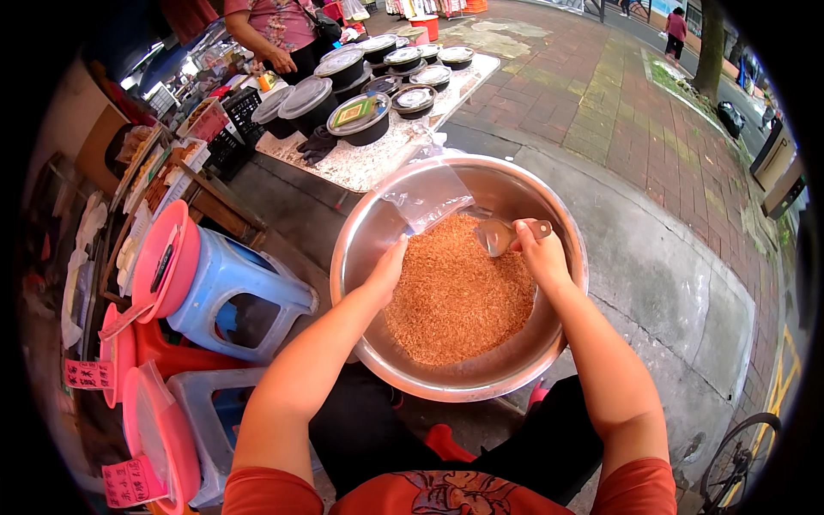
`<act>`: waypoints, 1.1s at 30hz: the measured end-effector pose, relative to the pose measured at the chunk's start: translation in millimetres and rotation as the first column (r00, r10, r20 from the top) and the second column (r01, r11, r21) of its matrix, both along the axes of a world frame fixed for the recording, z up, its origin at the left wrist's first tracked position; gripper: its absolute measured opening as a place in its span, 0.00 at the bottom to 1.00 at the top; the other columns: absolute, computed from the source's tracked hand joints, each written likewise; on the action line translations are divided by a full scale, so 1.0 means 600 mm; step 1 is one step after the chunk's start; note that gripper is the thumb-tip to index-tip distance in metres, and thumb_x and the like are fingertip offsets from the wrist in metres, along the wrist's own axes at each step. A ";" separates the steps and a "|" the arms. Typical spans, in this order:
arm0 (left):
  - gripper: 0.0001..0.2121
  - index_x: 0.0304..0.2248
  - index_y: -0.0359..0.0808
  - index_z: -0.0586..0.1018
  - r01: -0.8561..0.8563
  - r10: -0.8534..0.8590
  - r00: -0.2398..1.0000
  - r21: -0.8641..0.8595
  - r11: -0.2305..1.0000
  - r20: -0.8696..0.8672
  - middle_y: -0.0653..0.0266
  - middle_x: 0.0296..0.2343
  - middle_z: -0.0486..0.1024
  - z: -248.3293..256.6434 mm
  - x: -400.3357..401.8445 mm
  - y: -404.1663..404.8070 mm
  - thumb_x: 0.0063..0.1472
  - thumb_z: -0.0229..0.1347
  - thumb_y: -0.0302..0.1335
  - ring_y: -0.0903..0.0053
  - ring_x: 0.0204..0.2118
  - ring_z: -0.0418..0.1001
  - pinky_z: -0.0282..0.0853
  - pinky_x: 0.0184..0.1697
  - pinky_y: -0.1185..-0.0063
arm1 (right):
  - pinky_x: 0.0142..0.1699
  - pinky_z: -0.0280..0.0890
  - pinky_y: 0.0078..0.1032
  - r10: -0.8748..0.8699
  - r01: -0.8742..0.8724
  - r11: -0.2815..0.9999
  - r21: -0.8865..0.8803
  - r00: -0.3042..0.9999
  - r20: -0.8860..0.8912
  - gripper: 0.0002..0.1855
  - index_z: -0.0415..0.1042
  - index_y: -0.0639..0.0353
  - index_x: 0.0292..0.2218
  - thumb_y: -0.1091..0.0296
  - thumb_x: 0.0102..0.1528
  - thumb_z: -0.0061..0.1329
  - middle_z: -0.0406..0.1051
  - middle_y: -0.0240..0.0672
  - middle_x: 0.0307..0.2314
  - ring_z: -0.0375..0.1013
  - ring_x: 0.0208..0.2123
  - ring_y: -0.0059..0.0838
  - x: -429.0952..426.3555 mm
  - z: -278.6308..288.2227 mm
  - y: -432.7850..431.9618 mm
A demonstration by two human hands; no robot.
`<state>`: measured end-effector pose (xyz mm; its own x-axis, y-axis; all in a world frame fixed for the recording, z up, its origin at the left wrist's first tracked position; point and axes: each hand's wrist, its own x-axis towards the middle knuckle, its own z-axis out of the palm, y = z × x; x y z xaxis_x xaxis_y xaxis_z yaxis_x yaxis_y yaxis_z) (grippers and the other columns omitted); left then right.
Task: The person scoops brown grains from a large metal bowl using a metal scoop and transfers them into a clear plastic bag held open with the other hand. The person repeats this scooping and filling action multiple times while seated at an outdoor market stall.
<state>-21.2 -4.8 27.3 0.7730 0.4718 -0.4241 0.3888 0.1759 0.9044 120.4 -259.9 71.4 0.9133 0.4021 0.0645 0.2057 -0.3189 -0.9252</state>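
A wide stainless steel basin stands before me, with a bed of reddish-brown grains across its bottom. Over the basin's left side, my left hand pinches the lower edge of a clear plastic bag. The bag looks flat and reaches toward the far rim. My right hand grips the handle of a small, see-through scoop above the grains near the right wall. Whether the scoop holds any grain is hard to tell.
Black tubs with clear lids crowd a table beyond the basin. Dark gloves lie there. On the left, pink basins sit by a blue plastic stool. A person stands behind the table. A bicycle wheel shows lower right.
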 end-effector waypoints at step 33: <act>0.35 0.60 0.28 0.56 0.121 -0.122 0.992 -0.018 0.992 -0.021 0.53 0.61 0.51 0.010 -0.009 -0.104 0.67 0.39 0.52 0.69 0.65 0.46 0.37 0.66 0.71 | 0.30 0.64 0.20 0.231 -0.172 0.972 0.160 0.819 -0.525 0.16 0.72 0.63 0.36 0.59 0.61 0.39 0.74 0.36 0.21 0.74 0.24 0.23 -0.061 0.014 0.013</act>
